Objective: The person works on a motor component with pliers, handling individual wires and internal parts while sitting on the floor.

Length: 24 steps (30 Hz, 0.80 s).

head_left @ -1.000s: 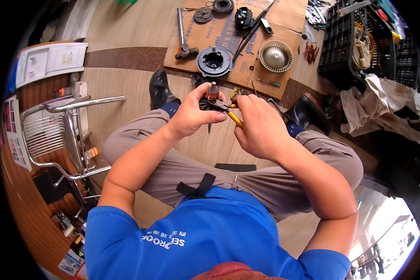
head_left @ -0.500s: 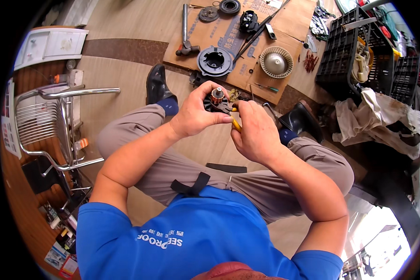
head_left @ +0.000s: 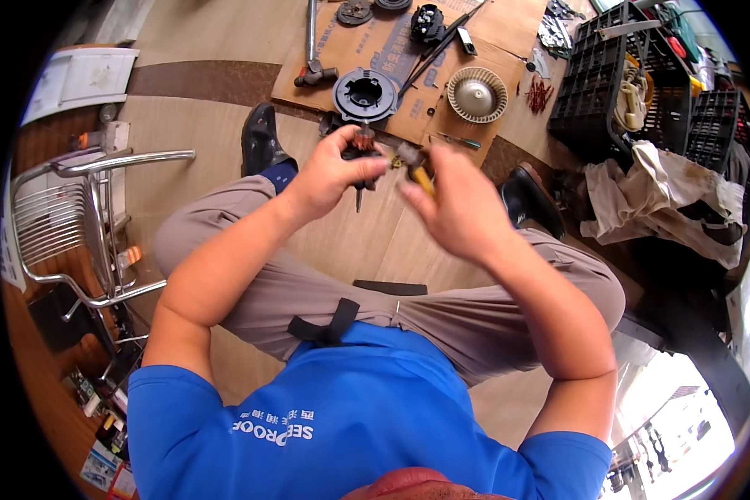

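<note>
The left hand [head_left: 325, 173] grips a dark rotor with copper windings and a metal shaft [head_left: 364, 140], held over the pale wood-look floor [head_left: 392, 242]. The right hand [head_left: 462, 204], motion-blurred, grasps yellow-handled metal pliers [head_left: 423, 180] just beside the rotor. Brown flattened cardboard [head_left: 508, 62] lies beyond.

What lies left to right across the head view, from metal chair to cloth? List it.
Metal chair → left boot → left hand, holding a copper-wound part → right hand, holding a yellow-handled tool → right boot → pale cloth.
</note>
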{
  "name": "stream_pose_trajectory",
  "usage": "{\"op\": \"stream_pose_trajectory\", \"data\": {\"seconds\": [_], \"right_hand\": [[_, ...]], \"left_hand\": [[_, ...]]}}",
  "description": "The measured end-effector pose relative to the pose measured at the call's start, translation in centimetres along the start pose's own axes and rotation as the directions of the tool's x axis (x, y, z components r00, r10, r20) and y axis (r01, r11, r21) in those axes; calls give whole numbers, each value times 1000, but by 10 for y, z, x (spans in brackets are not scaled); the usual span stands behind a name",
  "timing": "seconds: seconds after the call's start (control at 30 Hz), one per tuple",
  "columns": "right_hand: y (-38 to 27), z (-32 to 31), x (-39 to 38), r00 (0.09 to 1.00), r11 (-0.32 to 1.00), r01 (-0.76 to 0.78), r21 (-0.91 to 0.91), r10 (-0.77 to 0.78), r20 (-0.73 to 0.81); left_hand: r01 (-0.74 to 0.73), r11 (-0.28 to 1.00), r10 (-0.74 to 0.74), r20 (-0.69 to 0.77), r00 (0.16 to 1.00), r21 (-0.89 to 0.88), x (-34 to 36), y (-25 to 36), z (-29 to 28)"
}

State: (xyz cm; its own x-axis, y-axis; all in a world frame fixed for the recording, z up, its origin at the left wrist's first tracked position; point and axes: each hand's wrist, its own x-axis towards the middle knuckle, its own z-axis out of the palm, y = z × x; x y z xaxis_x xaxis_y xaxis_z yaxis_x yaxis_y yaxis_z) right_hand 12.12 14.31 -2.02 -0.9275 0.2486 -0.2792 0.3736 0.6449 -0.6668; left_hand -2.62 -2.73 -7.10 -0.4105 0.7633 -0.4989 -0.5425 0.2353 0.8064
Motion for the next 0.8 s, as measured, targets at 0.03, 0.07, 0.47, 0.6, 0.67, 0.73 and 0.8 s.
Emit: {"op": "stream_pose_trajectory", "data": {"seconds": [0.03, 0.07, 0.47, 0.6, 0.67, 0.73, 0.8], "right_hand": [[5, -8, 4, 997, 999, -32, 45, 35, -72], [10, -17, 8, 987, 994, -57, 91, 70, -142], [113, -36, 31, 903, 973, -231, -24, 205, -376], [179, 4, 20, 925, 906, -367, -213, 329, -192], [203, 21, 19, 928, 874, -342, -345, 372, 22], [217, 42, 27, 881, 816, -340, -467, 450, 144], [207, 50, 31, 757, 709, -519, -477, 640, 127]], "left_hand": [[20, 997, -20, 2, 1000, -68, 2, -1, -3], [72, 989, -74, -11, 997, -131, 4, 2, -6], [-254, 863, 321, -87, 943, 437, 28, -29, -18], [-263, 795, 384, -118, 916, 546, 53, -49, -11], [-214, 773, 365, -143, 920, 597, 58, -61, -13], [-212, 887, 355, -313, 881, 410, 74, -96, -26], [-272, 962, 245, -392, 887, -15, 88, -136, -30]]}}
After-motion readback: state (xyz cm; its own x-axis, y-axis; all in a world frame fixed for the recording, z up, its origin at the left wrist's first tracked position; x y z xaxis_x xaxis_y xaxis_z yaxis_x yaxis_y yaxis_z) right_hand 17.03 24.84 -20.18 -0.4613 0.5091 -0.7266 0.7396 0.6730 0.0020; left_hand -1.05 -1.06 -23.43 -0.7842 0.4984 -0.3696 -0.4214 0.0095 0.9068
